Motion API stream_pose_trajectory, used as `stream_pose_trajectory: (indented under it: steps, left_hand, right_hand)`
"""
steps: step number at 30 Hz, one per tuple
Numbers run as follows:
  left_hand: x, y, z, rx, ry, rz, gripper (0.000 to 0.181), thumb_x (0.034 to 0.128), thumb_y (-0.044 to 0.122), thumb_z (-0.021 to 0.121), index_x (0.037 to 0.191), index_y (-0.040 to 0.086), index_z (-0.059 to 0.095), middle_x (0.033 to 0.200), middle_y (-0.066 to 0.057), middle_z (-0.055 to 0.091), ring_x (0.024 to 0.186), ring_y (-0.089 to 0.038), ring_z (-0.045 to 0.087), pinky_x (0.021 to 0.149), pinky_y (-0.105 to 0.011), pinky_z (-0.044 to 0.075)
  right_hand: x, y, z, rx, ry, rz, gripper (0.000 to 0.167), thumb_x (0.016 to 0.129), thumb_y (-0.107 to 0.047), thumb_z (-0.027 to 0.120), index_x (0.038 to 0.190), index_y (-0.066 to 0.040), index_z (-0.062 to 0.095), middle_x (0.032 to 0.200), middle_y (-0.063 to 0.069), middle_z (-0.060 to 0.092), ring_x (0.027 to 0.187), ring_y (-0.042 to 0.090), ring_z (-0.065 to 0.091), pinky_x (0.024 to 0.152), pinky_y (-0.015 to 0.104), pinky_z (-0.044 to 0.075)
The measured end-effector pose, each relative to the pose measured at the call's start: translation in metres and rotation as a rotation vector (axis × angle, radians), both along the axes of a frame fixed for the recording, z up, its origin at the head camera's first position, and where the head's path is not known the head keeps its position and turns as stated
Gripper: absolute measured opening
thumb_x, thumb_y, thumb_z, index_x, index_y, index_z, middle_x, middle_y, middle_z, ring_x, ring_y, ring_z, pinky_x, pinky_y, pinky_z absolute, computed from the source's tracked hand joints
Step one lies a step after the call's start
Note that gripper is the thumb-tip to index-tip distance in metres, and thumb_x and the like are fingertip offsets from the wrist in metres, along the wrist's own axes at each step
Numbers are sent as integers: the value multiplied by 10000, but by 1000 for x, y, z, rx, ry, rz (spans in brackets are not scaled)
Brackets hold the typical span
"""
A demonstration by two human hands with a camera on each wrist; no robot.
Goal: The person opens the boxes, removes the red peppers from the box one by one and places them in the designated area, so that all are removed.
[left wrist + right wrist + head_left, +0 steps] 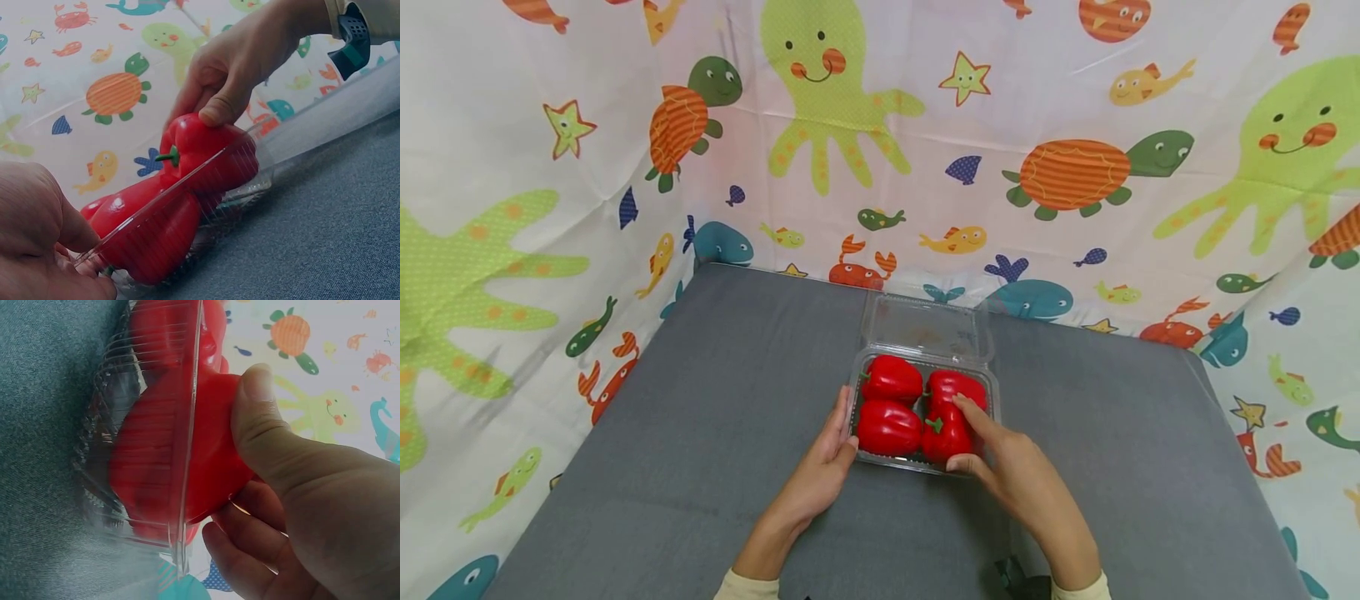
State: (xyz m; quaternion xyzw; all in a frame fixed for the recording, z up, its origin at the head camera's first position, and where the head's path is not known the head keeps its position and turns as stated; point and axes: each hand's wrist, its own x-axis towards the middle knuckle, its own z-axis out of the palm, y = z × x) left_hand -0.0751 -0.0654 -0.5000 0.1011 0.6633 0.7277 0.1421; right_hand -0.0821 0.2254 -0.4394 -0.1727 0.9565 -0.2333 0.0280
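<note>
A clear plastic clamshell container (895, 462) lies on the grey cloth with its lid (925, 329) folded back behind it. Several red bell peppers sit inside, glossy, some with green stems. My left hand (820, 475) pinches the container's left rim between thumb and fingers. At the front right corner, my right hand (1026, 475) grips a red bell pepper (946, 437), thumb on its near side and fingers beyond. In the left wrist view this pepper (215, 153) stands partly above the rim. The right wrist view shows the thumb pressed against the pepper (215, 444); its lower part is behind the clear wall.
Grey cloth (737, 375) covers the table around the container. A white curtain (910, 50) printed with sea animals hangs behind and along both sides. A dark band (353, 47) sits on the right wrist.
</note>
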Motion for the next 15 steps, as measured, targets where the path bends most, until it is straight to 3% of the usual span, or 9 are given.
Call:
stream_pose_trajectory:
  steps: [15]
  left_hand:
    - [0,1,2,1,-4,4,748,1122,11,378,1701,155,-74,1774,41,-59,1625,-144,-32,1262,-309,109]
  right_hand:
    - [4,1,14,-30,43,0,921,858,-360,872,1647,-238,411,1521,127,594,1236,379,688,889,480,626]
